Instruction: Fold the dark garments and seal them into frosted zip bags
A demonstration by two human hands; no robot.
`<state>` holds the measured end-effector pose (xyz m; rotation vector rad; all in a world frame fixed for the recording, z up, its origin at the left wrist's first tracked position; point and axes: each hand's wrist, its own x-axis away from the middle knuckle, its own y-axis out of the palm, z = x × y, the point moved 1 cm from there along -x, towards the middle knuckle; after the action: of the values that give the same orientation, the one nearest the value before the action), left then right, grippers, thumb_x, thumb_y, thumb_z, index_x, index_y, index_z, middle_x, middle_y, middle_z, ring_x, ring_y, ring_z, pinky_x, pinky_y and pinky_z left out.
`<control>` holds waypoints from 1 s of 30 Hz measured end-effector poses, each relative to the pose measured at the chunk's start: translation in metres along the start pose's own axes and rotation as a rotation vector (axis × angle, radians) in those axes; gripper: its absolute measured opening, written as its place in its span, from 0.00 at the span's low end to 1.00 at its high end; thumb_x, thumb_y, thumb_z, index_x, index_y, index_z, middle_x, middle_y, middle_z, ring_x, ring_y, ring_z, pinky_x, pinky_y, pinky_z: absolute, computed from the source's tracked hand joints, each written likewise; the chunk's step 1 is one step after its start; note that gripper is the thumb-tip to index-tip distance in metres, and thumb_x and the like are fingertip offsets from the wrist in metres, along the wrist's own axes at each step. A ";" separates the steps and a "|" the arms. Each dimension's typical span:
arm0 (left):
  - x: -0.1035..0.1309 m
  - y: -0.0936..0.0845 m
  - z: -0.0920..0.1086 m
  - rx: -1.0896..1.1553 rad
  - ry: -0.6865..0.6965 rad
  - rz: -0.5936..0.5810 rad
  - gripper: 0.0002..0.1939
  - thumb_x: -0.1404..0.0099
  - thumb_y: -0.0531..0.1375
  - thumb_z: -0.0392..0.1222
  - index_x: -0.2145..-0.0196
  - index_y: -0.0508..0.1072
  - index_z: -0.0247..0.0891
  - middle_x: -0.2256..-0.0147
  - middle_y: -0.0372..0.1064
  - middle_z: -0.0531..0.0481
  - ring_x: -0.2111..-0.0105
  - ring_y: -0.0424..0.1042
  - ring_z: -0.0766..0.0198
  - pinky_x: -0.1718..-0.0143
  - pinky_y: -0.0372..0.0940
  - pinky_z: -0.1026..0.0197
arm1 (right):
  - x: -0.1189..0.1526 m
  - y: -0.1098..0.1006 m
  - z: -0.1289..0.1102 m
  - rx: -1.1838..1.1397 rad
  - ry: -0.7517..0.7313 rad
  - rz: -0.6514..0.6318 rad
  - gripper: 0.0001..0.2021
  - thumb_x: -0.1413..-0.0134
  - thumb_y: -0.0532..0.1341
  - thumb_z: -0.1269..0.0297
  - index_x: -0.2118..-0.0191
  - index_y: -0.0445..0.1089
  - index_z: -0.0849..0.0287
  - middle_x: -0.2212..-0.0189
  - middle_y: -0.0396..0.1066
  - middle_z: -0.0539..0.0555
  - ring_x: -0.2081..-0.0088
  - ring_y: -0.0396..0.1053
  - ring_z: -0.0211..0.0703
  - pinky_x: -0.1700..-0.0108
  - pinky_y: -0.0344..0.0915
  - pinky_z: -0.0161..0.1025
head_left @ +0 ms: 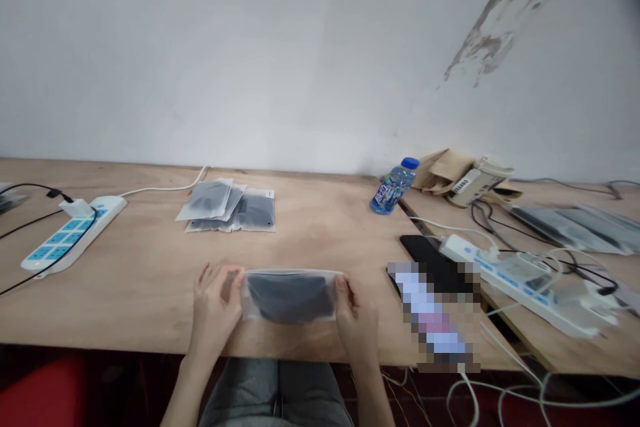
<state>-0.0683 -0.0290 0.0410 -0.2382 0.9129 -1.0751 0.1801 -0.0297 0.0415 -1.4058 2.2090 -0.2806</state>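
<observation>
A frosted plastic bag [292,296] with something dark inside is stretched between my hands above the near edge of the wooden table. My left hand [217,299] pinches its left upper corner, with some fingers spread outward. At the right upper corner, my right hand [355,310] grips the bag with the thumb in front. Farther back, left of centre, several similar frosted bags [209,200] with dark contents lie in an overlapping pile.
A power strip [75,233] with black cables lies left. On the right are a blue-capped bottle [394,188], a phone with a blurred screen [430,313], a black phone-like slab [430,257], a second power strip [515,287], a cup [477,181], paper bags and more plastic bags.
</observation>
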 end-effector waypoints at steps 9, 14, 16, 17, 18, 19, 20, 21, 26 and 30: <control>0.003 0.016 0.009 0.573 -0.391 0.026 0.16 0.36 0.58 0.53 0.60 0.74 0.38 0.60 0.76 0.44 0.58 0.76 0.57 0.57 0.70 0.58 | 0.002 0.001 0.005 -0.120 -0.050 -0.091 0.21 0.39 0.54 0.46 0.65 0.75 0.58 0.67 0.78 0.58 0.62 0.75 0.53 0.61 0.70 0.42; 0.005 0.038 0.021 0.703 -0.392 -0.046 0.16 0.36 0.60 0.53 0.60 0.76 0.37 0.59 0.77 0.43 0.58 0.76 0.58 0.55 0.70 0.58 | 0.010 0.011 0.001 -0.149 -0.110 -0.345 0.17 0.37 0.55 0.51 0.61 0.76 0.58 0.65 0.78 0.57 0.63 0.75 0.51 0.62 0.71 0.40; 0.004 0.042 0.022 0.715 -0.392 -0.020 0.16 0.36 0.60 0.53 0.60 0.76 0.37 0.58 0.77 0.43 0.57 0.76 0.57 0.55 0.70 0.58 | 0.007 0.008 -0.005 -0.156 -0.124 -0.337 0.17 0.37 0.55 0.53 0.54 0.74 0.58 0.59 0.78 0.58 0.58 0.75 0.51 0.58 0.72 0.42; 0.004 0.043 0.022 0.715 -0.393 -0.002 0.17 0.37 0.60 0.53 0.59 0.76 0.37 0.58 0.77 0.43 0.57 0.76 0.57 0.55 0.70 0.58 | 0.004 0.006 -0.009 -0.157 -0.137 -0.318 0.17 0.37 0.54 0.54 0.51 0.72 0.57 0.57 0.77 0.58 0.56 0.75 0.51 0.55 0.72 0.43; 0.003 0.043 0.021 0.713 -0.395 0.014 0.17 0.37 0.60 0.53 0.59 0.76 0.37 0.57 0.77 0.43 0.57 0.76 0.57 0.55 0.70 0.58 | 0.001 0.003 -0.013 -0.154 -0.155 -0.302 0.18 0.37 0.55 0.54 0.48 0.70 0.57 0.55 0.76 0.58 0.54 0.74 0.51 0.53 0.71 0.44; 0.002 0.042 0.020 0.709 -0.398 0.024 0.17 0.37 0.60 0.53 0.59 0.76 0.37 0.57 0.77 0.43 0.57 0.76 0.57 0.55 0.70 0.58 | -0.004 0.000 -0.019 -0.144 -0.180 -0.299 0.18 0.37 0.55 0.55 0.46 0.69 0.56 0.54 0.76 0.58 0.53 0.73 0.50 0.51 0.70 0.45; 0.001 0.041 0.019 0.706 -0.401 0.029 0.17 0.37 0.60 0.53 0.58 0.76 0.37 0.57 0.76 0.43 0.57 0.76 0.57 0.56 0.70 0.58 | -0.010 -0.003 -0.026 -0.123 -0.213 -0.309 0.17 0.37 0.55 0.56 0.46 0.68 0.55 0.53 0.75 0.57 0.52 0.73 0.50 0.49 0.69 0.46; 0.001 0.041 0.018 0.703 -0.404 0.030 0.17 0.37 0.60 0.53 0.58 0.76 0.37 0.57 0.76 0.43 0.57 0.76 0.58 0.56 0.70 0.59 | -0.016 -0.006 -0.033 -0.090 -0.252 -0.339 0.16 0.37 0.55 0.58 0.46 0.68 0.54 0.51 0.74 0.57 0.50 0.72 0.49 0.48 0.69 0.46; 0.000 0.042 0.013 0.726 -0.400 -0.001 0.20 0.36 0.59 0.53 0.54 0.74 0.37 0.56 0.76 0.42 0.57 0.76 0.57 0.55 0.69 0.58 | -0.056 -0.010 -0.068 0.159 -0.445 -0.783 0.19 0.47 0.64 0.61 0.48 0.70 0.49 0.49 0.70 0.52 0.50 0.70 0.47 0.48 0.66 0.44; 0.003 0.052 0.002 0.663 -0.367 -0.031 0.22 0.36 0.58 0.55 0.53 0.74 0.36 0.56 0.76 0.41 0.56 0.75 0.55 0.55 0.69 0.56 | -0.082 0.005 -0.083 0.377 -0.512 -0.951 0.21 0.64 0.72 0.56 0.59 0.76 0.55 0.62 0.76 0.54 0.61 0.72 0.49 0.60 0.66 0.39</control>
<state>-0.0322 -0.0070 0.0107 0.1034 0.1974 -1.2534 0.1612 0.0384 0.1345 -1.9248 0.9158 -0.5422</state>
